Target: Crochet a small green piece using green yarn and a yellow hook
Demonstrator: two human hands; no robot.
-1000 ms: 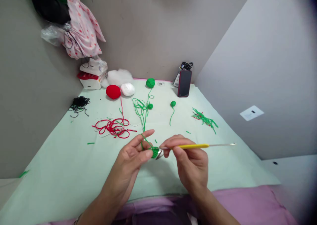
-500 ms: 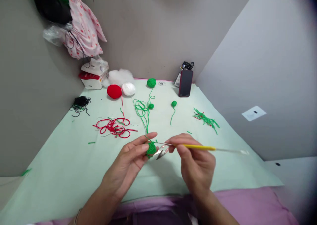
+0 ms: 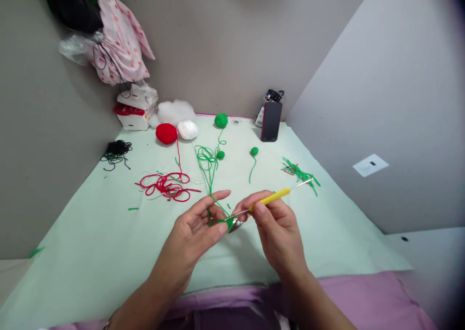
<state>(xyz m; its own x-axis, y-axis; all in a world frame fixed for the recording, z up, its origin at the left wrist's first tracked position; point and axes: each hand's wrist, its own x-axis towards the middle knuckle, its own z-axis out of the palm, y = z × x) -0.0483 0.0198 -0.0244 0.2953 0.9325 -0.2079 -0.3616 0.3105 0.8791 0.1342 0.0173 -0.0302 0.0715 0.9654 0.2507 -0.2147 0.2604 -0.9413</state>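
Now bringing hook [image 3: 271,199] back to piece [image 3: 230,223] with right hand [image 3: 278,223], after holding it off to the right with the knit face showing half a second ago; tilting handle more steeply too. Pinching piece between thumb and fingers of left hand [image 3: 192,233], turning it mostly out of sight behind the thumb, and running yarn [image 3: 220,205] over the index finger. Gripping hook pen-style on the right. Reading this as going back in at the edge, so probably mid-stitch; not making out the exact loop. Keeping piece just above table [image 3: 145,243], front centre, between both hands. Seeing snips [image 3: 236,225] right behind piece, partly covered, perhaps crowding the fingers. Feeding from green tangle [image 3: 205,157], possibly risking a snag, with green ball [image 3: 221,121] farther back. Also noting two small green balls [image 3: 254,151] mid-table, red tangle [image 3: 167,187] to the left, red ball [image 3: 166,133] beside white ball [image 3: 187,130], black yarn [image 3: 116,148] at far left, and phone [image 3: 271,122] standing at the back. Crossing scraps [image 3: 300,171] in view with hook's far end, not telling whether touching.
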